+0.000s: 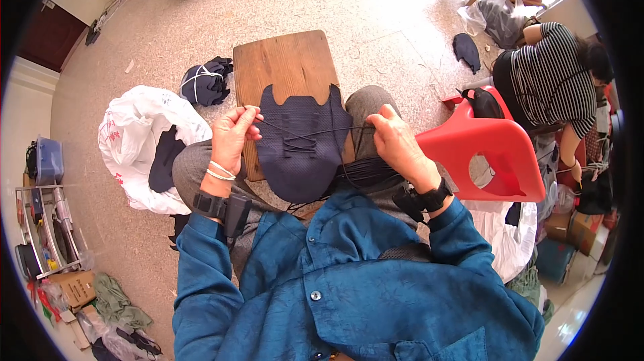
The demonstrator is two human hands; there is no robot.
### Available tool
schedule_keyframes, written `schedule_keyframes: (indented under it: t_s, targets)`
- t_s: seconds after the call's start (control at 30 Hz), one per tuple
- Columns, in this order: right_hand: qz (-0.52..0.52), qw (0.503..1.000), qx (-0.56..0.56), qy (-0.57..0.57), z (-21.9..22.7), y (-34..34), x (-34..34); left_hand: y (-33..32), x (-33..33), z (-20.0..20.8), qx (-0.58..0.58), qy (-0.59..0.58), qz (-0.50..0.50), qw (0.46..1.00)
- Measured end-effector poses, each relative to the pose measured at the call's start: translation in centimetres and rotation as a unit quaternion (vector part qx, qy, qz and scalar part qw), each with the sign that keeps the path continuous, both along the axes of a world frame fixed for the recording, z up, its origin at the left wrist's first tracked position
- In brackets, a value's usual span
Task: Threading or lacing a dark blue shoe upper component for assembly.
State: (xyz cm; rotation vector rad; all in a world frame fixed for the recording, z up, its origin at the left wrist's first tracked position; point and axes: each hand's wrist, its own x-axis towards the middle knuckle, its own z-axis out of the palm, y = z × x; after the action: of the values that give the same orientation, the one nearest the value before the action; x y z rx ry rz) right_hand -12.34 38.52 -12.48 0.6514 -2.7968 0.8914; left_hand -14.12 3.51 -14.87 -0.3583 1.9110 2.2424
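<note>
A dark navy shoe upper [300,176] lies flat across the near end of a wooden stool [283,61] between my knees. Black shoelace [300,141] crosses back and forth through its middle. On the left, my left hand [235,136] pinches one lace end between thumb and fingers, beside the upper's left edge. My right hand [398,143] is closed on the other end, out past the right edge. Both ends are drawn out sideways, and the right one looks taut. More black laces [365,174] hang over my right thigh.
Left of the stool sit a tied bundle of dark pieces [206,82] and a white plastic bag [127,123] with dark pieces. A red plastic stool [479,143] stands close on my right. Beyond it, a person in a striped shirt [553,73] bends over.
</note>
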Motion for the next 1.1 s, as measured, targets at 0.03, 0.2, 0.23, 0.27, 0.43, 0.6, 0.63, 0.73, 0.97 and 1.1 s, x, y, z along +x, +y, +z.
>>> schedule_keyframes:
  t_s: [0.03, 0.2, 0.23, 0.27, 0.43, 0.6, 0.63, 0.73, 0.97, 1.1]
  targets:
    - [0.014, 1.000, 0.011, -0.004, 0.0, 0.0, 0.1, -0.2, -0.1, 0.2, 0.000, -0.001, 0.001, 1.000]
    - [0.038, 0.999, 0.020, -0.006, -0.4, 0.4, 0.1, -1.1, -0.9, 0.7, 0.136, -0.023, 0.069, 0.988]
    - [0.040, 0.999, 0.025, -0.010, -0.5, 0.4, 0.1, -1.2, -1.0, 0.8, 0.119, -0.018, 0.079, 0.990]
    - [0.042, 0.999, 0.024, -0.009, -0.6, 0.5, 0.1, -1.5, -1.1, 0.8, 0.118, -0.018, 0.081, 0.990]
    - [0.054, 0.997, 0.040, -0.029, 0.1, 0.3, 0.4, -2.1, -1.1, 0.5, -0.140, 0.070, 0.031, 0.987]
    - [0.037, 0.997, 0.066, -0.032, 1.1, 0.0, 0.8, -1.2, 0.5, -0.3, -0.466, 0.210, -0.129, 0.850]
    - [0.031, 0.996, 0.075, -0.036, 1.2, 0.0, 0.8, -0.8, 1.1, -0.4, -0.537, 0.265, -0.140, 0.788]
    - [0.030, 0.998, -0.021, -0.059, 1.9, -0.7, 0.2, 0.3, 2.0, -0.7, -0.583, 0.243, -0.160, 0.759]
    - [-0.020, 0.953, -0.256, -0.162, 2.8, -3.0, -1.1, 0.7, 1.8, -0.8, -0.577, 0.275, -0.174, 0.749]
    - [0.106, 0.959, -0.236, -0.119, 2.0, -5.3, -2.8, 0.7, 1.6, -1.1, -0.572, 0.289, -0.160, 0.750]
